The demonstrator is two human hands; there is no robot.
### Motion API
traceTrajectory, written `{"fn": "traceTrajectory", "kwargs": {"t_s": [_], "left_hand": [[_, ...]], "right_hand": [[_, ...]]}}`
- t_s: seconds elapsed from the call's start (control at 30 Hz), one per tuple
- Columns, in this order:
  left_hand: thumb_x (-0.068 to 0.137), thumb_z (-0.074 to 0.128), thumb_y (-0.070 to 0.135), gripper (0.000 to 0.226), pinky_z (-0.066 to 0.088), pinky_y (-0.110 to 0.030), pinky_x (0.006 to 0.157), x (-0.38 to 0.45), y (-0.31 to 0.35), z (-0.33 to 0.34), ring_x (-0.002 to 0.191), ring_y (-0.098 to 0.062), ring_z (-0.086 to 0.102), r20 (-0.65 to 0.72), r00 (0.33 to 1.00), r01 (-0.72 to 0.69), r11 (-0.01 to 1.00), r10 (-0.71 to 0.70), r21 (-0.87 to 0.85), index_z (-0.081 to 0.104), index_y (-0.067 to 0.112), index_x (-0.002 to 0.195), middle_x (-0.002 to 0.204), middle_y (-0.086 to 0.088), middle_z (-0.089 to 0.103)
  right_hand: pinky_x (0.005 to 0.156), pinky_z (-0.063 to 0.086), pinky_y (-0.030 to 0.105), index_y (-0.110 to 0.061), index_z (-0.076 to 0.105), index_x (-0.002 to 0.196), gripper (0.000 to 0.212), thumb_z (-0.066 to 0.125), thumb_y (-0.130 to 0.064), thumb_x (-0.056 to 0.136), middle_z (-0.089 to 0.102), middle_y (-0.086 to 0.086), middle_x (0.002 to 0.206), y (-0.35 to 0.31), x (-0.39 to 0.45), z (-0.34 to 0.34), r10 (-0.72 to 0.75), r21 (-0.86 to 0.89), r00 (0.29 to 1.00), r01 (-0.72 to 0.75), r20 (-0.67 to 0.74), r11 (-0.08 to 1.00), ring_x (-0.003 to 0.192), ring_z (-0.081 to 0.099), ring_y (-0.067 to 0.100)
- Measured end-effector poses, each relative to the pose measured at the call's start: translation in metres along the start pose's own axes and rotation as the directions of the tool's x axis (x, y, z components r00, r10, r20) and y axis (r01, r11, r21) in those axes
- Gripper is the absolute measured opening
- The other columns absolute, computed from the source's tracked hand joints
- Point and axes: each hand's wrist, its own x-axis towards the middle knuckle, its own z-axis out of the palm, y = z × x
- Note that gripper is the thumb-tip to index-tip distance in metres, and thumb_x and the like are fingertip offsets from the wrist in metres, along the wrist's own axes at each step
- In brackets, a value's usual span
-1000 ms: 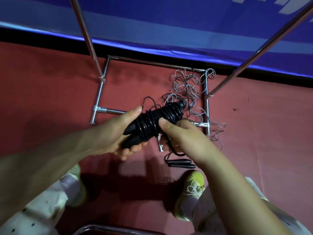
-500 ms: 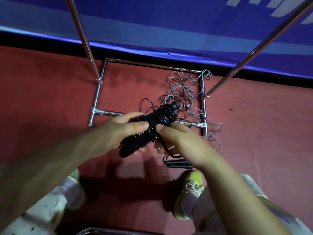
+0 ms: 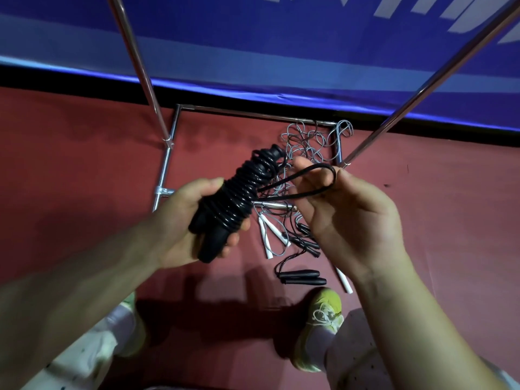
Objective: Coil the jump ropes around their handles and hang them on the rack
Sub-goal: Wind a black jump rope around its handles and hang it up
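In the head view, the black jump rope (image 3: 236, 198) is almost fully coiled around its paired handles, held above the red floor (image 3: 84, 164) in front of the rack (image 3: 174, 130). Only a short end loop (image 3: 312, 181) sticks out to the right. To finish this step well, that loop should probably be kept taut and left long enough to hook over a rack bar, while the coils are squeezed so none slip off the handle ends.

The left hand (image 3: 185, 220) is clenched around the lower part of the coiled bundle, thumb over the turns. The right hand (image 3: 346, 212) is half open, palm up, its fingers hooked inside the loop and stretching it away from the bundle.

More ropes (image 3: 306, 142) lie uncoiled on the floor inside the rack's base, grey and black, with white handles (image 3: 267, 235) and black handles (image 3: 302, 277) near the person's yellow shoe (image 3: 323, 319).
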Motion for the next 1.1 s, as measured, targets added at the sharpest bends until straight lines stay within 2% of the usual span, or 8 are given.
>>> {"fn": "traceTrajectory", "kwargs": {"t_s": [0.13, 0.27, 0.37, 0.57, 0.7, 0.87, 0.97, 1.1], "left_hand": [[0.071, 0.048, 0.041, 0.037, 0.049, -0.027, 0.044, 0.005, 0.000, -0.001, 0.049, -0.020, 0.060, -0.063, 0.995, -0.065, 0.989, 0.074, 0.132, 0.072, 0.014, 0.076, 0.068, -0.011, 0.067], [0.072, 0.049, 0.032, 0.033, 0.050, -0.025, 0.046, 0.004, -0.006, 0.002, 0.053, -0.019, 0.064, -0.090, 0.974, -0.182, 0.953, 0.208, 0.242, 0.059, 0.012, 0.096, 0.070, -0.009, 0.069], [0.071, 0.050, 0.028, 0.036, 0.050, -0.024, 0.046, 0.002, -0.013, 0.003, 0.056, -0.017, 0.066, -0.106, 0.965, -0.208, 0.944, 0.242, 0.256, 0.058, 0.008, 0.101, 0.071, -0.010, 0.069], [0.069, 0.050, 0.033, 0.040, 0.050, -0.025, 0.046, 0.004, -0.012, 0.000, 0.055, -0.018, 0.066, -0.125, 0.970, -0.176, 0.956, 0.210, 0.236, 0.059, 0.011, 0.102, 0.073, -0.008, 0.070], [0.064, 0.058, 0.037, 0.042, 0.050, -0.026, 0.047, 0.005, -0.013, -0.002, 0.054, -0.022, 0.064, -0.085, 0.981, -0.153, 0.963, 0.176, 0.221, 0.060, 0.012, 0.098, 0.073, -0.010, 0.069], [0.064, 0.056, 0.041, 0.041, 0.049, -0.029, 0.049, 0.005, -0.014, -0.007, 0.053, -0.024, 0.060, -0.018, 0.990, -0.136, 0.974, 0.141, 0.179, 0.067, 0.010, 0.087, 0.073, -0.014, 0.066], [0.055, 0.062, 0.043, 0.036, 0.047, -0.029, 0.047, 0.004, -0.012, -0.009, 0.050, -0.024, 0.058, 0.063, 0.992, -0.113, 0.983, 0.105, 0.148, 0.073, 0.014, 0.074, 0.069, -0.015, 0.064], [0.037, 0.082, 0.053, 0.058, 0.047, -0.030, 0.046, 0.002, -0.010, -0.013, 0.048, -0.026, 0.057, 0.180, 0.981, -0.096, 0.984, 0.068, 0.152, 0.073, 0.011, 0.077, 0.068, -0.018, 0.063]], "right_hand": [[0.094, 0.052, 0.034, -0.009, 0.073, 0.091, 0.017, 0.064, -0.017, 0.079, 0.069, 0.008, 0.116, 0.008, -0.004, 0.007, -0.051, -0.024, 0.997, 0.052, 0.059, 0.998, 0.111, 0.063, 0.019], [0.069, 0.057, 0.023, -0.011, 0.069, 0.082, 0.016, 0.053, -0.011, 0.081, 0.074, 0.001, 0.095, 0.012, -0.004, 0.014, -0.090, -0.143, 0.988, 0.072, -0.129, 0.987, 0.089, 0.070, 0.011], [0.061, 0.056, 0.022, -0.011, 0.062, 0.081, 0.018, 0.049, -0.009, 0.094, 0.074, 0.000, 0.086, 0.014, -0.001, 0.014, -0.144, -0.276, 0.969, 0.085, -0.203, 0.957, 0.082, 0.070, 0.011], [0.064, 0.054, 0.022, -0.020, 0.073, 0.068, 0.036, 0.053, -0.006, 0.094, 0.075, 0.000, 0.089, 0.017, -0.001, 0.014, -0.149, -0.301, 0.975, 0.094, -0.165, 0.949, 0.083, 0.070, 0.011], [0.061, 0.054, 0.021, -0.015, 0.061, 0.081, 0.020, 0.050, -0.007, 0.095, 0.073, 0.003, 0.081, 0.016, 0.000, 0.011, -0.142, -0.290, 0.963, 0.072, -0.230, 0.954, 0.074, 0.069, 0.012], [0.062, 0.055, 0.024, -0.015, 0.053, 0.083, 0.004, 0.057, -0.017, 0.082, 0.070, 0.002, 0.068, 0.012, 0.001, 0.008, 0.012, -0.253, 0.981, -0.062, -0.194, 0.966, 0.058, 0.065, 0.011], [0.062, 0.055, 0.023, -0.013, 0.058, 0.090, 0.020, 0.057, -0.024, 0.073, 0.069, 0.000, 0.066, 0.008, 0.000, 0.006, 0.110, -0.306, 0.986, -0.143, -0.124, 0.941, 0.057, 0.064, 0.009], [0.064, 0.056, 0.020, -0.015, 0.066, 0.089, 0.021, 0.056, -0.025, 0.074, 0.068, -0.003, 0.064, 0.003, -0.001, 0.003, 0.198, -0.356, 0.978, -0.206, -0.059, 0.911, 0.055, 0.063, 0.006]]}}
